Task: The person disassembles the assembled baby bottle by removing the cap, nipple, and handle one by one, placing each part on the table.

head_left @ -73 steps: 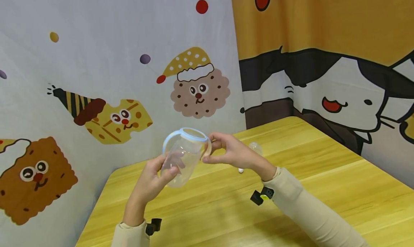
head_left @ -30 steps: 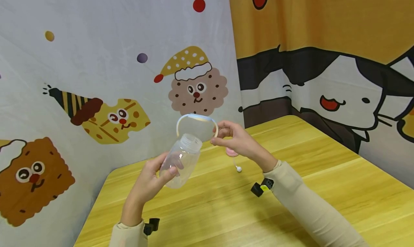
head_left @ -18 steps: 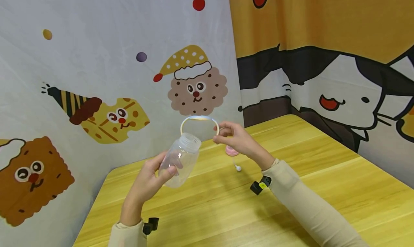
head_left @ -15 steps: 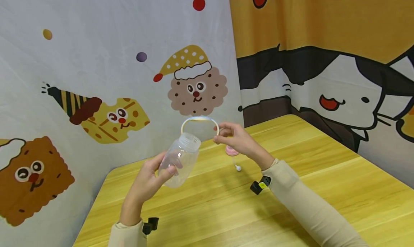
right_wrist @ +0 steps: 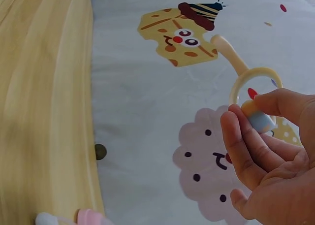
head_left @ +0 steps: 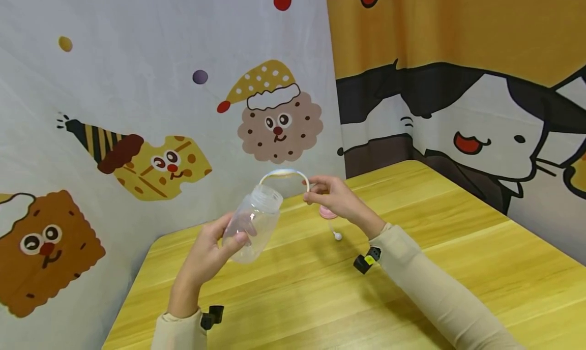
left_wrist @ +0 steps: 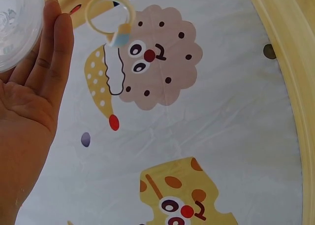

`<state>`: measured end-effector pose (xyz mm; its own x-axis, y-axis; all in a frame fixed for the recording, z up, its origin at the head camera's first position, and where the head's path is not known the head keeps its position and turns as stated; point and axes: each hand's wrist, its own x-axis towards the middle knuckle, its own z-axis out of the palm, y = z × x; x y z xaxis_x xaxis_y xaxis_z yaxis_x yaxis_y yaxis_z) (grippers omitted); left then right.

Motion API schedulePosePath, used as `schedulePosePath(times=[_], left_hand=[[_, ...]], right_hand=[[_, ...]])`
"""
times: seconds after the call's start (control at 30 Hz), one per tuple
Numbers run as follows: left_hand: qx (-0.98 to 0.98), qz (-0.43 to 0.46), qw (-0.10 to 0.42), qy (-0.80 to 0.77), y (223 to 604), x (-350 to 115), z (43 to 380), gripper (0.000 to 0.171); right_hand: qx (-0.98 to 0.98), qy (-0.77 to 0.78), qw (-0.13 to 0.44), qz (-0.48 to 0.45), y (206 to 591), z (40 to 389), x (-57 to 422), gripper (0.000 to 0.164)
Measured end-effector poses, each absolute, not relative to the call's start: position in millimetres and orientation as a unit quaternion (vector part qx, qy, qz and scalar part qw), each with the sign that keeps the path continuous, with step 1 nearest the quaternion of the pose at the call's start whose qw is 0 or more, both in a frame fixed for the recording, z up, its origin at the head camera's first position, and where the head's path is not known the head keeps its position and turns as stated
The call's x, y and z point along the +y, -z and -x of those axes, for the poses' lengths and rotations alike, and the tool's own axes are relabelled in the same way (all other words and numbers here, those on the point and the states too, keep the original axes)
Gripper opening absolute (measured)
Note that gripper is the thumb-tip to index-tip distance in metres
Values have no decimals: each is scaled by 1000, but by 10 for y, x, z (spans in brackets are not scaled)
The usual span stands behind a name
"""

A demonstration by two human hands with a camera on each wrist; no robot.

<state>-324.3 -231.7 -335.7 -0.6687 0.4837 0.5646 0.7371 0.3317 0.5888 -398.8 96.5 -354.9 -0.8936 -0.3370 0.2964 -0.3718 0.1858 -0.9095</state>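
Note:
My left hand [head_left: 206,251] grips a clear baby bottle [head_left: 263,225] around its body, thumb in front. The bottle is raised over the table and tilted, its open threaded neck pointing up and right. Just beyond that neck, my right hand [head_left: 341,202] pinches a pale yellow and light-blue bottle handle [right_wrist: 226,50] by one grip between thumb and fingers. In the head view the handle's arch overlaps the bottle mouth. Behind my right hand a pink lid [head_left: 327,212] lies on the table, partly hidden, with a thin straw ending in a white weight [head_left: 338,236].
The wood-patterned table [head_left: 293,299] runs under both hands, its rear edges close to the wall. A white cloth with cartoon biscuits [head_left: 279,131] hangs behind, and an orange cartoon curtain [head_left: 453,29] hangs at the right.
At first the handle sat around the bottle's neck; my right hand has lifted it off and turned it. Lately it has lowered slightly. The pink lid has come into sight behind the hand.

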Motion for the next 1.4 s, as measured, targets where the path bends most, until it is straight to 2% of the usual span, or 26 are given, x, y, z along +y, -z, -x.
schedulePosePath(times=[0.43,0.73,1.0,1.4], left_hand=[[-797,388,140,442,3317,-2315,3286,18],[-797,384,142,443,3315,-2291,3303,20],[-797,382,145,445,3334,-2312,3291,22],[-798,382,151,440,3342,-2365,3270,33]], right_hand=[[-782,-589,6,-203,3753,4150,975,37],[-790,-581,1,-194,3797,4204,1041,44],[-788,-589,-22,-178,3879,4252,1000,43],[-811,-558,-19,-176,4104,4345,915,46]])
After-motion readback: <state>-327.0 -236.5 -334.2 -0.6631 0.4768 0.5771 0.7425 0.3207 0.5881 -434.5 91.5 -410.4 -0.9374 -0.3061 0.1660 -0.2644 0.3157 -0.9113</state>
